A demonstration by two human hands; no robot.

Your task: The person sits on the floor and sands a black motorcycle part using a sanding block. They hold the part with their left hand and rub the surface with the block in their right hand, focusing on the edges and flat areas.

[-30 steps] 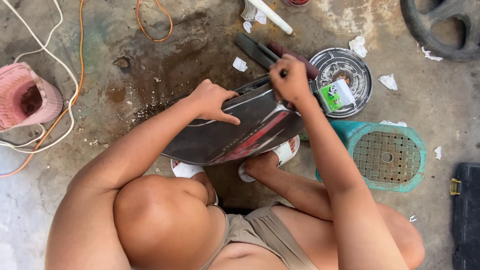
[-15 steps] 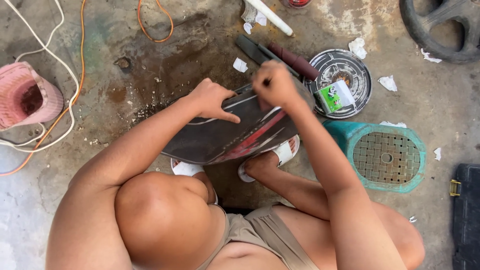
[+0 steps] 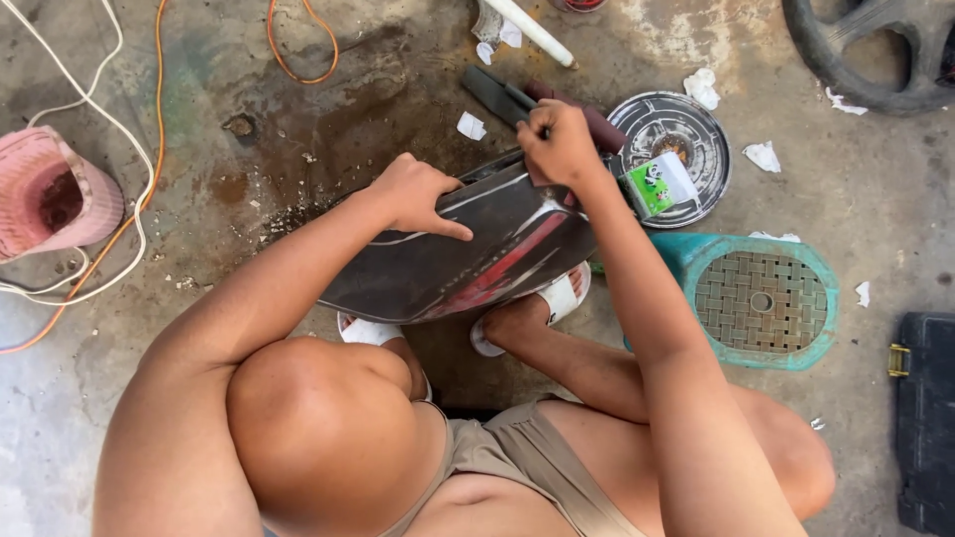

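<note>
The right hand (image 3: 559, 142) has its fingers curled tight around a small dark piece, probably a sanding scrap, though too little of it shows to be sure, pressed to the top edge of the dark curved panel (image 3: 468, 249). The left hand (image 3: 418, 194) lies with fingers spread flat on the panel's upper face, gripping nothing, just pinning it. The panel sits tilted on the concrete floor (image 3: 199, 199), propped against the person's sandalled feet (image 3: 542, 308), in the middle of a dark stain. To my eye the work goes best with short, even strokes along the edge while the flat hand bears down so the panel cannot rock. Just beyond the right hand lies a round metal dish (image 3: 686, 124); a teal stool (image 3: 761, 298) stands beside the right forearm.
</note>
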